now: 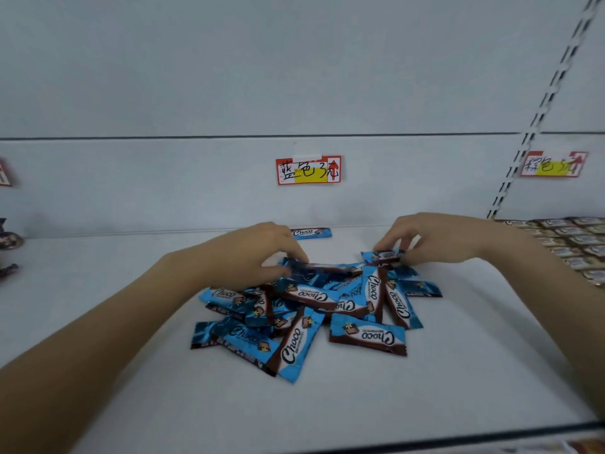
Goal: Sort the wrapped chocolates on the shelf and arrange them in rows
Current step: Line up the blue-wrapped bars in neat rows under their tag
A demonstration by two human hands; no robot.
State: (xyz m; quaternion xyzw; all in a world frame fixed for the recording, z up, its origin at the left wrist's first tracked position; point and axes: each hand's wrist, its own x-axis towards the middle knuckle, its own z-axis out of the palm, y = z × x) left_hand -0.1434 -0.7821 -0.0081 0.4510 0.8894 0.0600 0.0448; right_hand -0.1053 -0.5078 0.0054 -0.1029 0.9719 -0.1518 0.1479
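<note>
A loose pile of several blue-and-brown wrapped chocolates (314,309) lies in the middle of the white shelf (131,290). One blue chocolate (311,233) lies alone at the back, against the shelf wall. My left hand (252,253) rests on the far left of the pile, fingers pinched on a blue chocolate (322,267) at the top. My right hand (432,239) pinches another blue chocolate (383,256) at the pile's far right edge.
A red-and-yellow price tag (308,170) is stuck on the back wall above the pile, another tag (553,164) to the right. Rows of pale-wrapped chocolates (569,244) fill the shelf's right side. Dark purple wrapped sweets (8,244) sit at the far left.
</note>
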